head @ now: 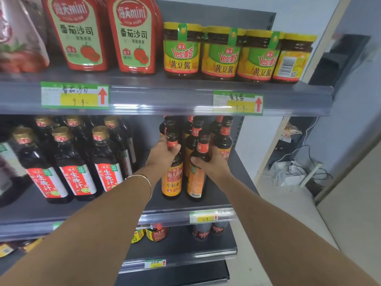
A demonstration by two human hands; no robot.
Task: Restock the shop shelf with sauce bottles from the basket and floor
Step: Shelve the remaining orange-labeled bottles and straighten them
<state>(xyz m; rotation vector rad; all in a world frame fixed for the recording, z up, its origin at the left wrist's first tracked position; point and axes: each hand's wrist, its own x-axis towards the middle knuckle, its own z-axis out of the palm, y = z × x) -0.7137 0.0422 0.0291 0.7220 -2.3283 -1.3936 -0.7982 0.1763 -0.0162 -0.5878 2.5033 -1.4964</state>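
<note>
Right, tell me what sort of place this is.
Most likely a small grocery shop: grey metal shelving with handwritten price tags, rows of ketchup bottles and soybean paste jars, and soy sauce bottles below.

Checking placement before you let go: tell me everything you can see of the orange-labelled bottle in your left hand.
The orange-labelled bottle is dark and glass-like, with a black cap, a red neck band and an orange front label. It stands upright near the front of the middle shelf, base apparently down on it. The left hand grips its neck and shoulder. It sits close beside the neighbouring bottle held by the right hand; whether they touch is unclear.
</note>
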